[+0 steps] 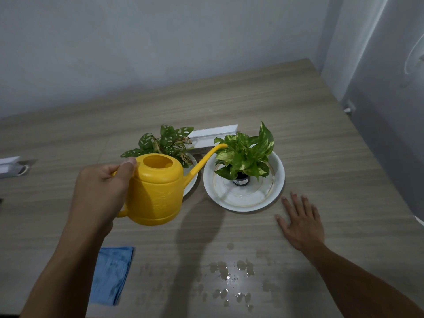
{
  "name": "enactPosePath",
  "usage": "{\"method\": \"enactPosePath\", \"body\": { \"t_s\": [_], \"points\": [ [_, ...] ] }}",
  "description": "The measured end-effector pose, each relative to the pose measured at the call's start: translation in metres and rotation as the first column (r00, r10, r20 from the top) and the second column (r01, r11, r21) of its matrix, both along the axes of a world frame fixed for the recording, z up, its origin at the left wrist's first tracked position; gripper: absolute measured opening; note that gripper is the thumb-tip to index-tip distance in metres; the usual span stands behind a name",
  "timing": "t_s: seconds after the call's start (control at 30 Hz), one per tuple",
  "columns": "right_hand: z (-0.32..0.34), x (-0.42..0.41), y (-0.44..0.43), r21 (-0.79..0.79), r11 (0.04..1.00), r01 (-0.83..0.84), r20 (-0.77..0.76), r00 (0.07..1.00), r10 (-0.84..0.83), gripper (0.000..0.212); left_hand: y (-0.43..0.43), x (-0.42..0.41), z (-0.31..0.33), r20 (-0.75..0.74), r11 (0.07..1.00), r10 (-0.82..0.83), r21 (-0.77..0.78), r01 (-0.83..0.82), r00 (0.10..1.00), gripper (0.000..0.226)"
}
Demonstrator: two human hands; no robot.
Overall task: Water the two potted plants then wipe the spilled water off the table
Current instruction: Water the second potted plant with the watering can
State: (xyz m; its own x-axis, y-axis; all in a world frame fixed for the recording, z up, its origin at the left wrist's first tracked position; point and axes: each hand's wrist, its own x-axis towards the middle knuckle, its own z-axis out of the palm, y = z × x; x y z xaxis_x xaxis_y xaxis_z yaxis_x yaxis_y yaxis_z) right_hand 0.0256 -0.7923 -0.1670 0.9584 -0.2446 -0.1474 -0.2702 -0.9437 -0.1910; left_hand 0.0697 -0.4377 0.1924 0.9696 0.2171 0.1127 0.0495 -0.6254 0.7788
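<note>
My left hand (103,191) grips the handle of a yellow watering can (158,191), held above the table. Its long spout reaches right, with the tip among the leaves of the right plant (246,154), a green and yellow pothos in a small dark pot on a white plate (270,193). The left plant (165,143), with holed leaves, stands on another white plate (191,182), partly hidden behind the can. My right hand (300,221) rests flat on the table, fingers spread, just right of the pothos plate. Spilled water (229,274) lies in patches near the front edge.
A folded blue cloth (110,274) lies at the front left, partly under my left forearm. A white rectangular object (213,136) sits behind the plants. Another white object (9,167) lies at the table's left edge. Walls close the back and right sides.
</note>
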Motion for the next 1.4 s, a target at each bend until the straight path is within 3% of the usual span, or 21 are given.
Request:
{"method": "enactPosePath", "body": {
  "t_s": [0.1,0.37,0.97,1.4],
  "points": [
    [0.0015,-0.0001,0.0001,-0.005,1.000,-0.002,-0.008,1.000,0.002,0.075,-0.0009,-0.0004,0.0017,0.021,1.000,-0.012,0.015,0.011,1.000,0.064],
    [0.0021,-0.0002,0.0002,0.004,1.000,0.002,-0.009,1.000,-0.002,0.075,-0.0072,-0.0017,0.0068,0.015,1.000,-0.010,0.015,0.009,1.000,0.034],
    [0.0035,0.0009,0.0006,-0.027,1.000,-0.002,-0.040,0.999,0.001,0.075,-0.0036,-0.0039,0.0074,0.026,1.000,-0.001,0.030,0.000,1.000,0.043],
    [-0.0031,0.0005,-0.0006,-0.027,1.000,0.000,0.001,1.000,0.000,0.074,-0.0022,-0.0029,0.0073,0.019,1.000,0.008,0.004,-0.008,1.000,0.034]
  ]
}}
